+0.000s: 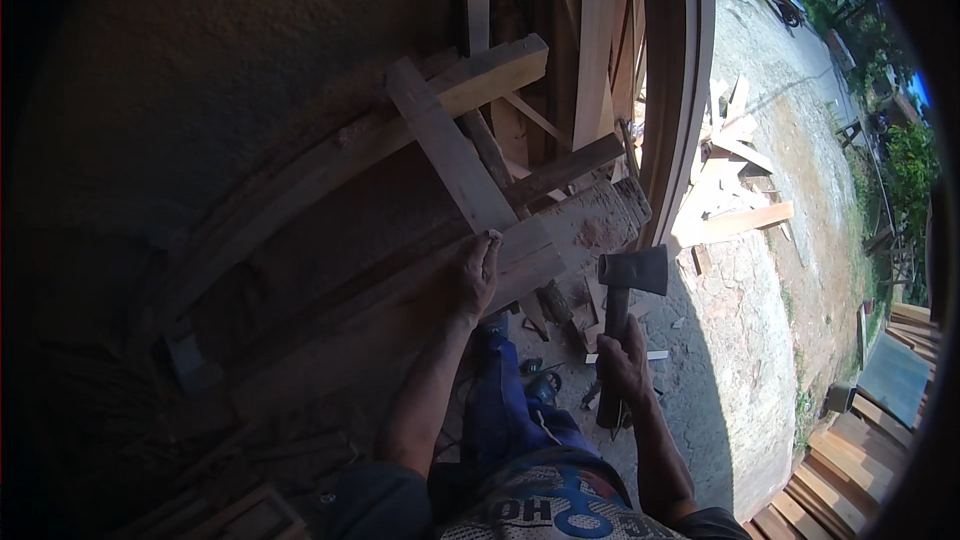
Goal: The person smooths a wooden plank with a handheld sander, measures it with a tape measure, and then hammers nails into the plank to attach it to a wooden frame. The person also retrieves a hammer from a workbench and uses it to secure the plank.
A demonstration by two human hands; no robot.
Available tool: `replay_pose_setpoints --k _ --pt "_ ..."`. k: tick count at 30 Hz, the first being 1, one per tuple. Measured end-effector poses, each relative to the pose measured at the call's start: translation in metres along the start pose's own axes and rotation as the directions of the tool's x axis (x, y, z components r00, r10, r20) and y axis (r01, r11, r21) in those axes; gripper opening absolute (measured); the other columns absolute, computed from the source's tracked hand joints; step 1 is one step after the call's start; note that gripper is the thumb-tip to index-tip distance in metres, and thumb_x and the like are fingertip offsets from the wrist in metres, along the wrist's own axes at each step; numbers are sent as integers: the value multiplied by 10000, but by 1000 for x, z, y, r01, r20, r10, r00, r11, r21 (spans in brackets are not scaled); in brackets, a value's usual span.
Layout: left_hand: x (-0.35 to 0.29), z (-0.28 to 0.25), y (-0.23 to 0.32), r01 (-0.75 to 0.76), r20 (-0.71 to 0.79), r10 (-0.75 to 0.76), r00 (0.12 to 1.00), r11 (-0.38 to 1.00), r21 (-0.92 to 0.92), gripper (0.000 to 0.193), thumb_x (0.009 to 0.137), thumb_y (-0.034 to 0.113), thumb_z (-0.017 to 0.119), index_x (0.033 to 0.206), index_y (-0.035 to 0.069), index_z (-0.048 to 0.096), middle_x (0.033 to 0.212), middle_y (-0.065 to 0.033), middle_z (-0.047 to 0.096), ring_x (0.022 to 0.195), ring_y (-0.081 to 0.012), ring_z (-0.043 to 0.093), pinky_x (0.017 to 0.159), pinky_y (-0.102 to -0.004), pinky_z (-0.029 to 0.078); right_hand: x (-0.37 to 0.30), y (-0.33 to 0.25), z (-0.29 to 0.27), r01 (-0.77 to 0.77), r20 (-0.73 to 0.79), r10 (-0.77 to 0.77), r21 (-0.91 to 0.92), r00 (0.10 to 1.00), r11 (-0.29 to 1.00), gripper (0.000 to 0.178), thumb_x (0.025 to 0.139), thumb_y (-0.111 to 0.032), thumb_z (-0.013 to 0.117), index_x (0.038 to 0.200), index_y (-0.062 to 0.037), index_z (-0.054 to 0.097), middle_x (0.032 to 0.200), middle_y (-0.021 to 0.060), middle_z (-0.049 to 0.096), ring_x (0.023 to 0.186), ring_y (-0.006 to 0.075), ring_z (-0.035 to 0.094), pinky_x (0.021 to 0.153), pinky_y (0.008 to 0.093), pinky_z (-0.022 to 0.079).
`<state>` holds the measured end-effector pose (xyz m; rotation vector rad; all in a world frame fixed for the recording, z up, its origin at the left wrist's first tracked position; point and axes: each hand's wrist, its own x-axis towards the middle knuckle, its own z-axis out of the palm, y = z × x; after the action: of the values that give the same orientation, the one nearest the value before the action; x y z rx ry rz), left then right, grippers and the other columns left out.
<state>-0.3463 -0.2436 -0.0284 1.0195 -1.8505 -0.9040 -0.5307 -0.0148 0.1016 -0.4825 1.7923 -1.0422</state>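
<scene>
A wooden frame of two long pale beams [410,285] and a flat crosspiece [447,148] lies at a slant in front of me. My left hand [480,277] grips its near beam beside the crosspiece's lower end, fingertips against the wood. In the shade, part of that grip is hard to make out. On the right, my right hand [624,365] is wrapped round the handle of a hatchet [634,272]. Its dark metal head is uppermost, with the broad edge facing right, and stands apart from the frame.
Boards [592,45] lean upright beyond the frame. A rough, dusty wooden block [603,218] supports the frame's right end. Sunlit offcuts [735,165] lie on the ground at the right. Stacked planks [835,460] fill the lower right. Offcuts lie near my feet.
</scene>
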Motion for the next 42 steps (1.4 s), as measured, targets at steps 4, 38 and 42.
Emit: replay_pose_setpoints --k 4,38,42 --pt "9 -3 17 -129 -58 135 989 987 98 141 1023 156 644 992 25 687 937 -200 711 868 -379 718 724 -421 579 0 -29 13 426 112 -426 -472 898 772 421 945 -209 642 1272 -30 446 955 247 635 841 461 651 761 538 502" --pt "14 -4 48 -154 -40 166 985 967 205 108 992 117 665 1005 24 717 934 -216 727 876 -386 719 758 -436 579 39 -115 39 596 409 -458 -690 789 411 464 946 -108 571 1346 -68 339 798 283 668 747 520 668 675 608 500" --pt "10 -9 26 -215 -136 236 962 964 153 145 1019 168 639 948 51 686 877 -191 690 838 -389 690 697 -451 535 -8 -161 50 740 360 -684 -538 634 403 478 968 -142 565 1380 -77 331 828 284 672 751 524 666 677 608 486"
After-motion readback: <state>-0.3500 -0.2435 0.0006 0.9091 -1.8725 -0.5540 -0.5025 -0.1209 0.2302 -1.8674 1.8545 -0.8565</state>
